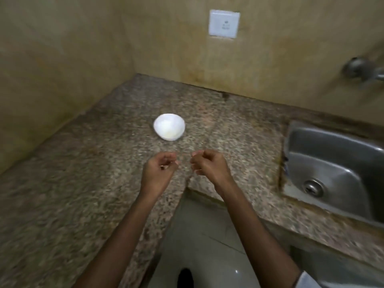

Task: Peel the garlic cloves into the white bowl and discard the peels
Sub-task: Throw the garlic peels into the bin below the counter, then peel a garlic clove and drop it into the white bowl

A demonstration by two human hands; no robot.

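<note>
Watching from my end, I am seeing both hands hovering side by side over the near part of the table [83, 183], close together but not touching. The left hand [160, 166] is curling its fingers [166, 158] inward and pinching a pale bit [162, 167] — clove or peel, the blur is not letting me tell. The right hand [208, 166] is curling too, thumb meeting fingertips; whether anything is sitting between them I cannot tell. The white bowl [169, 126] is standing upright on the table beyond the hands, apart from them, and something pale and yellowish is lying in its bottom, which I am taking for peeled garlic.

I am judging the garlic to be handling like this: light and small, firm inside, with a dry, papery skin that is likely tearing in flakes and clinging to the fingers. Once bare, a clove is probably turning a little sticky, so I am favouring a pinch at the blunt root end. The bowl is looking light enough to slide on smooth stone if knocked.

That table is speckled stone, running back into a corner of stained yellowish walls. A steel sink [332, 159] is sitting sunk into it on the right, a tap [361, 69] is jutting from the wall above it, a white socket [224, 23] is hanging higher up, and pale floor tiles [203, 235] are showing between the forearms.
</note>
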